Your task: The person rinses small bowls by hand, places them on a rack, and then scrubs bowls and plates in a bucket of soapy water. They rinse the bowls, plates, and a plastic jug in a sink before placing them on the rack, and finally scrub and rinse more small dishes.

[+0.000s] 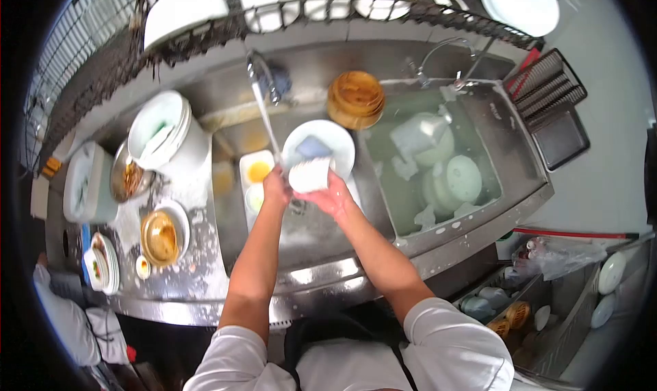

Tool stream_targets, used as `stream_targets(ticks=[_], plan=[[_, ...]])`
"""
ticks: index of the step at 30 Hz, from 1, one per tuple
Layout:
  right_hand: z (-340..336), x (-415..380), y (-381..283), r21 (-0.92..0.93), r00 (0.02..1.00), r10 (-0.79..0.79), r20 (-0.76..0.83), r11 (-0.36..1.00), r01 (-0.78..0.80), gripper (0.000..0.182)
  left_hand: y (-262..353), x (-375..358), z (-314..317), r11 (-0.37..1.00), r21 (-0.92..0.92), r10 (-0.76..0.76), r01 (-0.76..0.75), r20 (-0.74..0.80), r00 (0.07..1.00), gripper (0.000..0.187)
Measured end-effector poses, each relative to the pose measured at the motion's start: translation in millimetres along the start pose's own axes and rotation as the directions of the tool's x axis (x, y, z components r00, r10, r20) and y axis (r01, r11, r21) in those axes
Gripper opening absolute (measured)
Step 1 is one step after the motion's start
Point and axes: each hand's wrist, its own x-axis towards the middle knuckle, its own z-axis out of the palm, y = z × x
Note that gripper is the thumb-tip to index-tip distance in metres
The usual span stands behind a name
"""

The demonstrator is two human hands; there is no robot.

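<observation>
Over the left sink basin, my left hand (276, 185) grips the left end of a white ribbed dish (310, 175), possibly a small stack. My right hand (331, 196) supports it from below and at the right, fingers curled round it. Water runs from the left faucet (265, 79) in a stream beside my left hand. Just behind the dish is a white plate (342, 141) with a blue cloth (313, 148) on it. Left of my hands sit a white dish with yellow contents (259, 171) and a small bowl (254, 198).
The right basin (380, 216) holds cloudy water with submerged bowls (464, 177). Bamboo steamers (356, 100) stand on the divider. On the left counter are a brown bowl (159, 237), stacked plates (102, 264) and a white bucket (185, 144). A wire rack (328, 11) hangs overhead; another person's sleeve (65, 322) shows lower left.
</observation>
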Motion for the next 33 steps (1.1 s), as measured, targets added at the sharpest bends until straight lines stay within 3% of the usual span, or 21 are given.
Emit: stream_targets(ticks=[1, 2, 4, 7, 10, 12, 17, 20, 24, 25, 27, 30, 33], plan=[[20, -14, -8, 0.006, 0.999, -0.038, -0.012, 0.999, 0.038, 0.045, 5, -12, 5, 0.979, 0.196, -0.037, 0.061, -0.124, 0.992, 0.036], [38, -25, -22, -0.028, 0.992, -0.087, 0.094, 0.996, 0.090, 0.046, 11, -26, 8, 0.918, 0.372, -0.043, 0.141, -0.260, 0.965, 0.042], [69, -56, -54, -0.081, 0.944, -0.153, 0.291, 0.980, 0.184, 0.048, 6, -20, -9, 0.903, 0.381, -0.097, 0.199, -0.271, 0.958, 0.047], [168, -108, -124, -0.188, 0.888, -0.307, 0.343, 0.904, 0.385, 0.058, 9, -31, -30, 0.912, 0.345, -0.156, 0.222, -0.211, 0.965, 0.045], [266, -144, -209, -0.388, 0.764, -0.421, 0.489, 0.680, 0.622, 0.055, 19, -51, -44, 0.920, 0.340, -0.166, 0.196, -0.115, 0.979, 0.037], [324, -143, -257, -0.560, 0.673, -0.542, 0.502, 0.389, 0.731, 0.052, 26, -71, -48, 0.922, 0.352, -0.140, 0.161, -0.084, 0.987, 0.032], [365, -80, -346, -0.630, 0.628, -0.600, 0.496, 0.249, 0.735, 0.055, 39, -105, -35, 0.931, 0.358, -0.067, 0.066, -0.007, 0.998, 0.024], [376, -50, -349, -0.737, 0.630, -0.632, 0.451, 0.134, 0.662, 0.055, 46, -123, -27, 0.924, 0.378, -0.042, 0.059, -0.053, 0.998, 0.022], [378, -4, -366, -0.685, 0.592, -0.372, 0.715, -0.545, 0.485, 0.038, 49, -142, -28, 0.904, 0.426, 0.019, 0.028, -0.106, 0.994, 0.021], [380, 11, -374, -0.527, 0.576, -0.232, 0.783, -0.740, 0.418, 0.039, 49, -146, -28, 0.901, 0.433, 0.035, 0.016, -0.110, 0.993, 0.021], [380, 26, -367, -0.219, 0.499, -0.017, 0.866, -0.911, 0.349, 0.037, 51, -155, -27, 0.899, 0.439, 0.048, 0.010, -0.121, 0.992, 0.020], [389, 34, -354, -0.426, 0.727, 0.178, 0.663, -0.709, 0.563, 0.036, 53, -163, -22, 0.900, 0.435, 0.044, 0.009, -0.113, 0.993, 0.018], [394, 33, -340, -0.773, 0.802, 0.303, 0.515, -0.238, 0.587, 0.038, 51, -164, -23, 0.904, 0.428, 0.047, -0.001, -0.097, 0.994, 0.018]])
